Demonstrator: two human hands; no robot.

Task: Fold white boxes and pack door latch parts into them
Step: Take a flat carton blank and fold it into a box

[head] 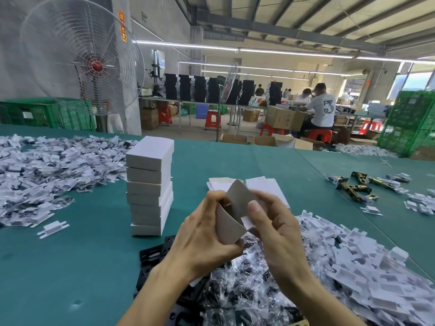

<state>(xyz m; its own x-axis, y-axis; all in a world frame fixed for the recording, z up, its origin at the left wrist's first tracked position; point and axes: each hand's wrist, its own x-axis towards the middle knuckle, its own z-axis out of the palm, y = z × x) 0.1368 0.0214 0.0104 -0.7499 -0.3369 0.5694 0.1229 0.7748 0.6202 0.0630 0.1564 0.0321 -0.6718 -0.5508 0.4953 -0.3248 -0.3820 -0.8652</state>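
Several folded white boxes point(149, 187) already stacked on worktop point(82, 255), left of hands. One more box blank point(233, 215) held in air above near edge of worktop, grey inner side showing, only half formed. Left hand point(202, 234): fingers curled round its left side. Right hand point(275, 229): thumb and fingers pinching flap on right. Few flat blanks point(263, 187) lie just behind. Brass latch parts point(353, 187) far right, bagged parts point(247, 285) under wrists. Much seems left. Whether stacked boxes are filled, cannot tell.

Mid-table box stack point(149, 184) blocks reach; green table point(70, 267) L of it passable.
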